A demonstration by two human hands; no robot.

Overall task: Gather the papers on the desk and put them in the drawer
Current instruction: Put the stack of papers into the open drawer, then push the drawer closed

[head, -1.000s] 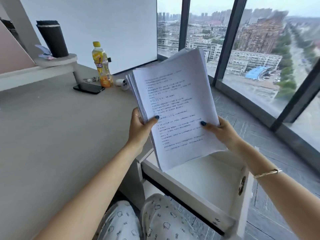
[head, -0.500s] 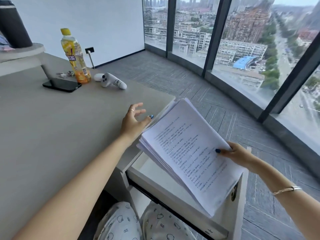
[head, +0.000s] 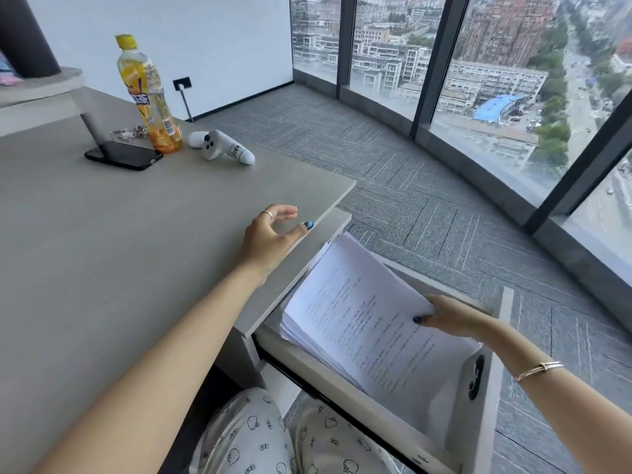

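A: A grey desk (head: 102,251) fills the left of the frame beside floor-to-ceiling windows (head: 496,80) over a city. What sits under its edge?

B: An open drawer (head: 485,388), pulled out to the right. A thick stack of papers (head: 359,323) lies tilted inside it, its upper end under the desk edge.

A: And the hands?

B: The right hand (head: 451,319) grips the stack's right edge, thumb on the top sheet. The left hand (head: 270,237) hovers above the desk near its edge, fingers spread loosely, holding nothing.

A: At the far end of the desk?

B: A yellow drink bottle (head: 150,97) stands upright, a black phone (head: 124,155) lying just beside it and a white controller (head: 222,148) to the right.
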